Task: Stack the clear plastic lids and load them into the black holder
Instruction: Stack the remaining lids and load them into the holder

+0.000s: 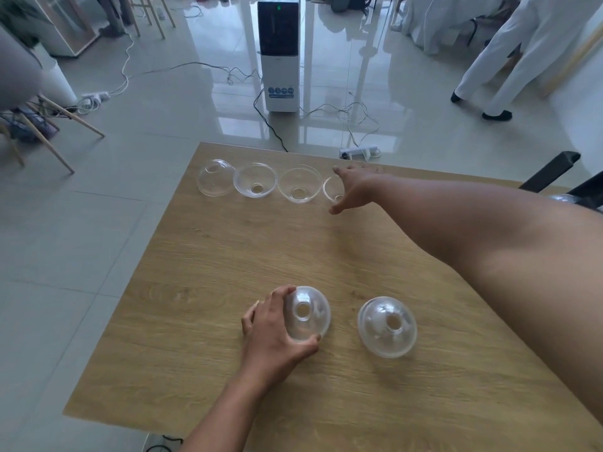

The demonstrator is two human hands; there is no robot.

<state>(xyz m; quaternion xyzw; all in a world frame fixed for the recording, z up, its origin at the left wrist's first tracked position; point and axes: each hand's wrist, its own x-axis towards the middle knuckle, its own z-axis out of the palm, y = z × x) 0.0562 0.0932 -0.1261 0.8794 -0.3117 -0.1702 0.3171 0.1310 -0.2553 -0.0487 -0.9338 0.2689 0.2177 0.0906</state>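
No writing is legible — the panel on the white tower unit (281, 53) is too blurred. On the wooden worktop (228, 256), the left hand (277, 324) curls its fingers round a dome-up clear lid (308, 313), hole upward. A second dome-up lid (387, 327) sits beside it. The right hand (354, 187), fingers spread, reaches over the end lid (332, 187) of the far row — the neighbouring lid (300, 189) lies rim-up.

Table (228, 256): showing light tan, wood-grain pattern. Dome lids on it, near pair (308, 313) (387, 327) & far row (215, 181) (255, 184) (299, 189): showing clear, white glints. Black holder (554, 172) at table's far right corner: showing matte black. Floor (98, 223) beyond table: reading pale grey-green gloss tile. Fan unit (280, 53) past table's far edge: showing white w/ black panel, green LED.
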